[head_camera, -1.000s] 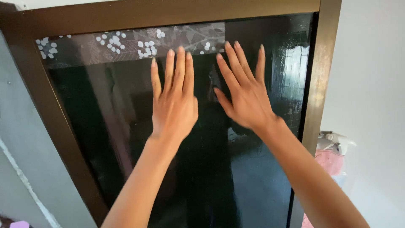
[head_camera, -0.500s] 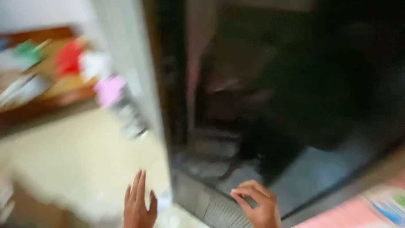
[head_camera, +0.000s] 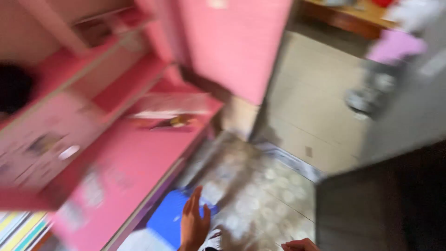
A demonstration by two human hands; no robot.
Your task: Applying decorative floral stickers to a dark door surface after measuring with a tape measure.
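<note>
The left hand (head_camera: 194, 226) hangs low with fingers straight and spread a little, holding nothing, just over a blue mat (head_camera: 171, 218) on the patterned floor (head_camera: 260, 186). Only the right hand's (head_camera: 301, 244) knuckles show at the bottom edge; its grip cannot be told. A pink desk (head_camera: 125, 158) stands left, a dark door (head_camera: 385, 204) right, all blurred
</note>
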